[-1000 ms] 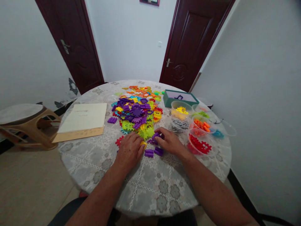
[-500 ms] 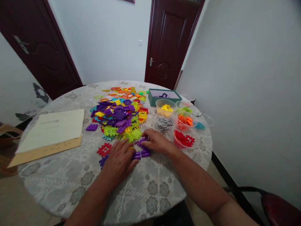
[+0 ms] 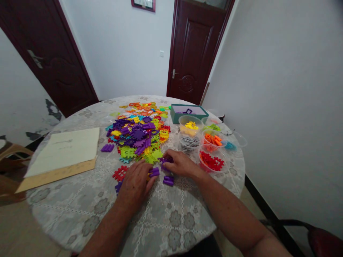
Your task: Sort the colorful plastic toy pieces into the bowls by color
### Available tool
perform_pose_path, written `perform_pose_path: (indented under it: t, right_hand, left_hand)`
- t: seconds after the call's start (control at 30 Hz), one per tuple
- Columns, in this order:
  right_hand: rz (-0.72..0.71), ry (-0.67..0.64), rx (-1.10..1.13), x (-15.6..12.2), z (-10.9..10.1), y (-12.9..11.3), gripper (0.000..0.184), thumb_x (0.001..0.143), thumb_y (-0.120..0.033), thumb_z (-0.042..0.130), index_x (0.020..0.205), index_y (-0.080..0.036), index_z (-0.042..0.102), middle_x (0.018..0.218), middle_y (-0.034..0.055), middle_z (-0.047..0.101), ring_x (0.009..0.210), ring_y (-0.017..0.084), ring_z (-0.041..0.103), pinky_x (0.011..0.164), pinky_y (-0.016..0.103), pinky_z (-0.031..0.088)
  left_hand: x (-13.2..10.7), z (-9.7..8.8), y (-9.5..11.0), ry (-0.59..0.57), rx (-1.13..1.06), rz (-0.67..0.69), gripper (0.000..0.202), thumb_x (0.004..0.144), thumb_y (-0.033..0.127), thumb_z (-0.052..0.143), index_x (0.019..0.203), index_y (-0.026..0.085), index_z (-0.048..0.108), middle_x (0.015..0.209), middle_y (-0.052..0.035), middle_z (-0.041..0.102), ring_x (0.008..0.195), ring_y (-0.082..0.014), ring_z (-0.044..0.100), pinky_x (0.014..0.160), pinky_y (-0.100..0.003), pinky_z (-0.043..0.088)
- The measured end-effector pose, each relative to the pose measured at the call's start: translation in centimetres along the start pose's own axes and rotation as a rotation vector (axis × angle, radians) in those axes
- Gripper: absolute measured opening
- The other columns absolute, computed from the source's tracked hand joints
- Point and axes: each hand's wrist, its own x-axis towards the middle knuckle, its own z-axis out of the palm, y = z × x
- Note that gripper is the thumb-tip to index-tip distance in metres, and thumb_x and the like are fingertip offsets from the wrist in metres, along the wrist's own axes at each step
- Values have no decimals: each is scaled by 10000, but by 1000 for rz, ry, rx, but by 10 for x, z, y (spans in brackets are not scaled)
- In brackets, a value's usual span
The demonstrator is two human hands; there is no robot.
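Note:
Both my hands rest on a round table (image 3: 171, 221) at the near edge of a heap of coloured plastic building pieces (image 3: 139, 134). My left hand (image 3: 135, 182) lies palm down with its fingers curled on a purple piece (image 3: 154, 172). My right hand (image 3: 180, 164) has its fingers bent over another purple piece (image 3: 164, 160). A loose purple piece (image 3: 168, 180) lies between and just in front of the hands. A red grid piece (image 3: 119, 173) sits left of my left hand.
Several clear tubs hold sorted pieces: red (image 3: 211, 162), orange (image 3: 213, 138), yellow (image 3: 190, 125), grey (image 3: 189, 141). A teal box (image 3: 187, 112) stands behind them. A paper pad (image 3: 64, 148) lies at the left. Two dark doors are behind, and a chair (image 3: 321, 239) at lower right.
The camera view shifted to the right and steadied. My left hand slid onto a purple piece, and one purple piece now lies apart in front of my right hand.

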Motion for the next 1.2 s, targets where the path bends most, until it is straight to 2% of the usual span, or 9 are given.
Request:
perform_pose_path:
  t: [0.1,0.23,0.4,0.6,0.8,0.93,1.07,1.13,1.2]
  right_hand:
    - [53,141,121,4,5,-1,152,964,-313,652,1111,-275,658,913,7,730,832,190,680,767,334,526]
    - [185,161,392,6,11,-2,259,989,-434,587,1166,-246,613,848,-18,686,598,139,607,556,272,489]
    - [251,85,608,4,17,-9,284,921,-461,656,1071,-233,579,743,-55,628,552,134,614,519,261,512]
    - [260,-141,812,-2,23,-16,347,933,-535,670,1089,-246,555,767,-43,665,565,135,626,547,269,535]
    - [150,-177,750,-6,20,-23,368,869,-428,776,1130,-250,587,929,-6,703,717,154,664,631,276,544]
    - [126,-13,699,-2,11,-26,421,836,-405,785,1180,-242,603,965,9,705,738,161,657,656,295,548]
    - [157,216,605,3,0,-18,483,850,-432,764,1254,-202,632,923,29,730,704,171,654,695,335,547]
    - [157,273,576,4,-3,-12,436,868,-441,747,1209,-187,654,872,28,728,705,179,655,710,342,540]
    - [153,297,559,5,-3,-6,418,875,-440,741,1198,-189,656,845,20,721,699,182,653,708,342,532]
  left_hand:
    - [1,-4,3,46,11,-63,196,989,288,643,1172,231,602,1131,-114,724,1141,-319,672,1023,-526,556]
    - [4,-9,10,99,-8,-167,191,1018,316,618,1177,211,608,1088,-108,726,1055,-292,681,957,-473,566]
    - [4,-14,18,131,3,-157,214,1029,354,623,1173,197,598,1080,-99,723,1028,-272,672,931,-437,552]
    - [5,-15,33,56,-20,-185,244,1001,411,673,1123,209,609,1006,-75,719,938,-257,668,821,-393,537]
    - [8,-11,39,73,-44,-181,200,998,357,674,1127,219,606,1010,-69,721,954,-252,674,827,-387,531]
    - [7,-10,43,93,-54,-200,249,986,398,695,1134,229,587,980,-51,695,916,-233,675,809,-368,538]
    - [7,-8,53,-124,-42,-107,363,906,361,791,1189,237,600,1106,-77,696,1025,-267,662,868,-405,561]
    - [9,-4,59,-258,-8,-15,435,887,313,802,1267,251,601,1178,-87,695,1072,-283,651,905,-431,563]
    - [10,4,62,-337,30,26,361,903,275,774,1233,252,628,1136,-81,703,1043,-280,653,898,-433,563]
